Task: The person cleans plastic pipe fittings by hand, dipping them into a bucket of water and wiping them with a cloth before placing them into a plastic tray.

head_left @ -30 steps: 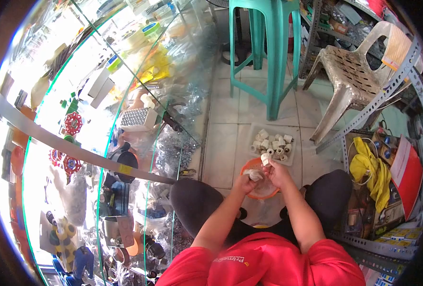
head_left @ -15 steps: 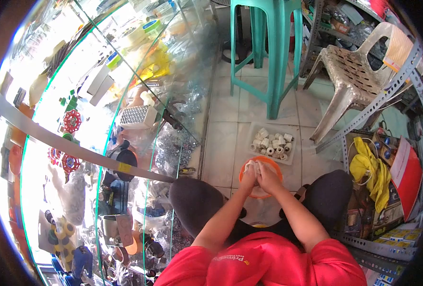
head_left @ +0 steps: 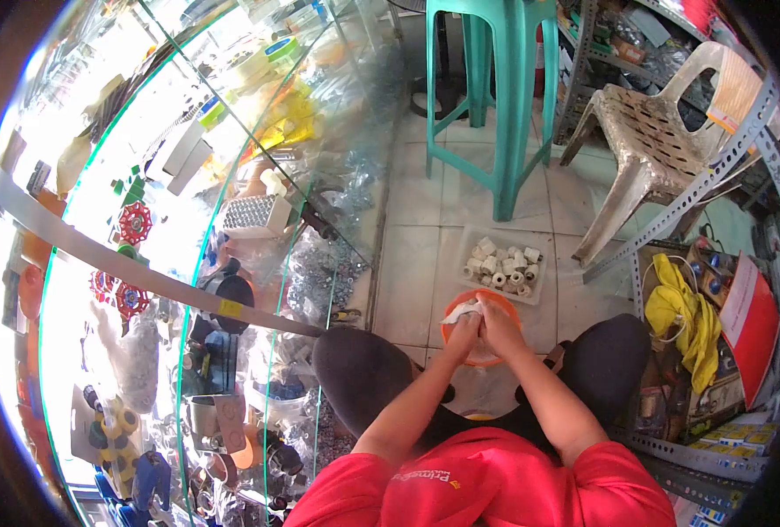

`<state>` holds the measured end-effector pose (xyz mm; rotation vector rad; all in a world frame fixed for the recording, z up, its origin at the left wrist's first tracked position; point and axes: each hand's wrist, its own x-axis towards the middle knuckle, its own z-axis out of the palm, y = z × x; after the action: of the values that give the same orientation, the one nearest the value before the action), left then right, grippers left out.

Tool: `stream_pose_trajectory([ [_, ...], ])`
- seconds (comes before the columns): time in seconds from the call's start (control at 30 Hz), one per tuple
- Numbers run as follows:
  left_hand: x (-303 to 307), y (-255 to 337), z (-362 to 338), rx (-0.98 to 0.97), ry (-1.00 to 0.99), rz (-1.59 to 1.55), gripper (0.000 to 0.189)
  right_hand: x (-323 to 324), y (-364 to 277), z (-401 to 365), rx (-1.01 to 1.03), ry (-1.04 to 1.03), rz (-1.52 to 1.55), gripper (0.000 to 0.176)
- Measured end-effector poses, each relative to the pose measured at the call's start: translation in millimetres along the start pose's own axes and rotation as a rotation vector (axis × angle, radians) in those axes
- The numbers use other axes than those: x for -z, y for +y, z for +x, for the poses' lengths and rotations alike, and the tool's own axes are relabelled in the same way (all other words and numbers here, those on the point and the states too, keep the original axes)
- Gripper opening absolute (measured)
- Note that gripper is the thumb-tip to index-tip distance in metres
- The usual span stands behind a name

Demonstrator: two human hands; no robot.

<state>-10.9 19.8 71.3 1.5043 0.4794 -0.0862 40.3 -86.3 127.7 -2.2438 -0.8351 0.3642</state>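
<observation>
Both my hands are together over an orange bowl [head_left: 507, 307] on the floor between my knees. My left hand [head_left: 463, 335] is closed on a white cloth [head_left: 464, 312], which sticks out above its fingers. My right hand [head_left: 498, 326] presses against the left one from the right, its fingers closed; what lies between the palms is hidden. Just beyond the bowl, a clear plastic tub [head_left: 537, 286] holds several white pipe fittings [head_left: 499, 279].
A green stool [head_left: 506, 114] stands ahead on the tiles. A worn plastic chair [head_left: 640, 132] is at right, near metal shelving [head_left: 715, 183] and a yellow cloth [head_left: 675, 307]. Glass display cases [head_left: 271, 220] full of hardware line the left.
My hands have shifted slightly against each other over the bowl. More of the white cloth shows at the left, and my right fingers reach a little higher.
</observation>
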Motion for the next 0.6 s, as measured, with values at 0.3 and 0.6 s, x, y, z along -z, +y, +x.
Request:
stream_pose_trajectory([
  [0.3, -6.1, -24.0, 12.8, 0.058, 0.242, -0.368, 0.036, 7.0, -0.4, 4.0, -0.150, -0.095, 0.378, 0.045],
  [0.6, 2.0, 5.1, 2.0, -0.135, 0.162, -0.067, 0.046, 17.5, 8.1, 9.6, -0.168, -0.239, 0.355, 0.062],
])
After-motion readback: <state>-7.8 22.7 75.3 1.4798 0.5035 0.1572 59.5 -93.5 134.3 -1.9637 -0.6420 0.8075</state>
